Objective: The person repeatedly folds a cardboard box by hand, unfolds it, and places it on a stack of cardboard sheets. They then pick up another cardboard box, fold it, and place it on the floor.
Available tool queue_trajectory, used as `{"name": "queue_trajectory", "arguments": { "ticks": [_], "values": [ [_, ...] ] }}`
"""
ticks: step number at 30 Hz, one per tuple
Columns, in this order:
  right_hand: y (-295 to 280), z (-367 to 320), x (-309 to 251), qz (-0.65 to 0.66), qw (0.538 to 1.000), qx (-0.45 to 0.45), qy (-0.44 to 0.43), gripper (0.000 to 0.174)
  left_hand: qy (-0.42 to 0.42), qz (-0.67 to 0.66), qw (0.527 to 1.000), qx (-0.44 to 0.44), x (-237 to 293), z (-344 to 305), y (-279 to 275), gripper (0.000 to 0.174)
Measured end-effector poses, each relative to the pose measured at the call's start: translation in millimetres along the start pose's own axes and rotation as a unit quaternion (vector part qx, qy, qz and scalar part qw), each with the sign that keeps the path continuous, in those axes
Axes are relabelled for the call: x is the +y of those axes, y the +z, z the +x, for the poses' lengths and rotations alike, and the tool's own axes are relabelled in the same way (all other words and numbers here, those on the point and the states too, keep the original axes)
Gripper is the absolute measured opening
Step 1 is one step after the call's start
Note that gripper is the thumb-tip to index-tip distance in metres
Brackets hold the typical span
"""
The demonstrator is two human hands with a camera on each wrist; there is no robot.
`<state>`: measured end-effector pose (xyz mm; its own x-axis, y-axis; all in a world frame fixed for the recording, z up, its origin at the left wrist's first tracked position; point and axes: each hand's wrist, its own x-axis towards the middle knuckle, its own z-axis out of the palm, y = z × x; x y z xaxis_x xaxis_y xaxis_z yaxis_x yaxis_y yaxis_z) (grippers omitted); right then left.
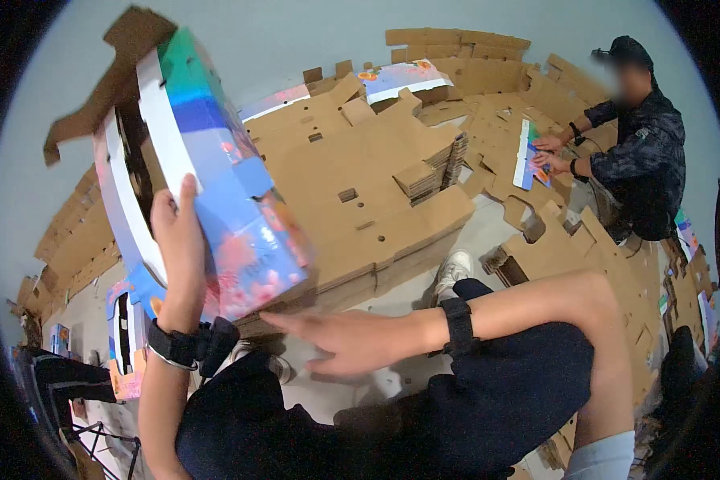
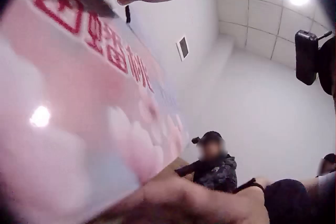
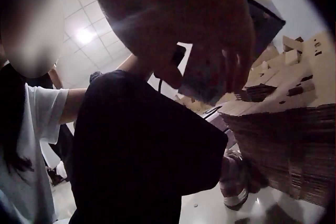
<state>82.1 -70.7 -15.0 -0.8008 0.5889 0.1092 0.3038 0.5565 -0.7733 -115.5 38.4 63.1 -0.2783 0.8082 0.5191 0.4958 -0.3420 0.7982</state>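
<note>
A printed cardboard box (image 1: 232,200) in blue, pink and green, with brown flaps raised at its far end, hangs tilted over the left side in the head view. My left hand (image 1: 178,240) grips the white edge along its open side. Pink blossoms and red lettering on the box (image 2: 105,98) fill much of the left wrist view. My right hand (image 1: 348,340) reaches across below the box's near corner, fingers extended and holding nothing. In the right wrist view, the right hand (image 3: 210,35) looms dark in front of the box.
A tall stack of flat brown cardboard (image 1: 312,192) stands ahead, with more sheets (image 1: 584,272) at the right. Another printed box (image 1: 128,376) is at lower left. At the far right a person (image 1: 640,152) in dark clothing handles a printed piece (image 1: 525,156).
</note>
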Motion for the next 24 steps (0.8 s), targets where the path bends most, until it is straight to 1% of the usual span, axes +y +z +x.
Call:
{"name": "queue_trajectory", "arguments": {
  "ticks": [1,2,3,4,5,6,7,8,9,10,11,12,13,14,15,16,17,18,19,20,21,22,24],
  "values": [
    [3,-2,4,-0.021,0.992,0.099,-0.081,0.068,-0.066,-0.044,0.997,-0.024,0,-10,4,0.035],
    [5,-5,9,-0.02,0.992,0.099,-0.082,0.068,-0.08,-0.054,0.995,-0.035,-1,-16,10,0.036],
    [-1,-7,4,-0.021,0.993,0.112,-0.022,0.062,-0.095,-0.064,0.992,-0.045,-6,-19,15,0.037],
    [-5,-10,2,-0.021,0.991,0.124,0.04,0.056,-0.17,-0.069,0.977,-0.11,-13,-18,14,0.038],
    [-9,-11,5,-0.019,0.991,0.123,0.04,0.056,-0.245,-0.073,0.951,-0.175,-22,-15,12,0.04],
    [-14,-13,8,-0.033,0.989,0.122,0.07,0.05,-0.322,-0.099,0.908,-0.251,-34,-11,12,0.04],
    [-21,-13,8,-0.048,0.986,0.122,0.1,0.045,-0.334,-0.123,0.886,-0.296,-52,-8,13,0.042],
    [-28,-14,8,-0.028,0.987,0.089,0.133,0.036,-0.322,-0.134,0.881,-0.321,-68,-13,15,0.042],
    [-29,-15,4,-0.029,0.987,0.088,0.133,0.036,-0.308,-0.146,0.875,-0.345,-73,-17,16,0.044],
    [-31,-15,0,-0.025,0.989,0.056,0.133,0.03,-0.273,-0.086,0.866,-0.41,-80,-13,16,0.042],
    [-31,-15,-1,-0.02,0.991,0.024,0.133,0.025,-0.272,-0.087,0.866,-0.411,-84,-13,14,0.042],
    [-25,-17,0,-0.03,0.993,0.025,0.109,0.022,-0.172,-0.05,0.893,-0.413,-85,-16,12,0.038],
    [-21,-17,2,-0.029,0.993,0.025,0.11,0.022,-0.07,-0.013,0.909,-0.41,-86,-18,11,0.035],
    [-17,-15,5,-0.03,0.995,0.013,0.094,0.021,-0.072,-0.012,0.909,-0.411,-84,-17,5,0.035],
    [-13,-14,8,-0.03,0.997,0.0,0.077,0.021,0.025,0.088,0.92,-0.381,-76,-17,-4,0.031],
    [-10,-12,11,-0.029,0.997,-0.002,0.076,0.021,0.122,0.186,0.913,-0.343,-71,-17,-10,0.027],
    [-6,-10,14,-0.071,0.996,0.052,0.009,0.024,0.121,0.186,0.913,-0.342,-76,-17,-14,0.027],
    [-3,-7,14,-0.113,0.986,0.107,-0.058,0.029,0.095,0.198,0.913,-0.345,-86,-15,-21,0.025],
    [-3,-5,11,-0.112,0.986,0.106,-0.06,0.029,0.069,0.21,0.911,-0.348,-95,-13,-27,0.023],
    [-4,-2,7,-0.163,0.977,0.108,-0.08,0.037,0.039,0.192,0.887,-0.418,-100,-10,-33,0.022],
    [-5,1,5,-0.214,0.965,0.11,-0.1,0.046,0.038,0.194,0.887,-0.417,-98,-10,-34,0.022],
    [-3,3,7,-0.213,0.965,0.111,-0.101,0.046,0.05,0.183,0.888,-0.419,-95,-12,-33,0.022],
    [4,10,11,-0.3,0.935,0.139,-0.128,0.061,0.062,0.174,0.888,-0.421,-95,-10,-35,0.022]
  ]
}}
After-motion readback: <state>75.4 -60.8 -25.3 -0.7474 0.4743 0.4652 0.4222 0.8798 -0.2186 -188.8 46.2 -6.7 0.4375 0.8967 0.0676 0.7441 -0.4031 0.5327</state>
